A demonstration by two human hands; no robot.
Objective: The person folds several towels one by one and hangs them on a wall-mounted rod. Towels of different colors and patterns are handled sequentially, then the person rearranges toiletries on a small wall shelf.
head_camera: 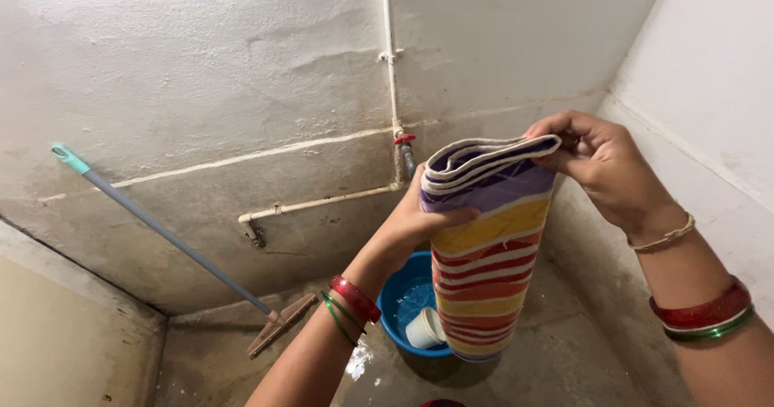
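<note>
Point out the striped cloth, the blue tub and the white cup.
striped cloth (489,250), head view, yellow band.
blue tub (395,298), head view, left rim.
white cup (423,329), head view, its side.

Both hands are holding a folded striped cloth (488,246) up in the air: the left hand (415,218) is gripping its near edge, the right hand (601,165) is pinching the top corner. Below it a blue tub (403,294) of water is sitting on the floor (564,367), a white cup (423,329) lying inside. A squeegee (173,242) is leaning against the wall (201,68), near the tap (407,153).
</note>
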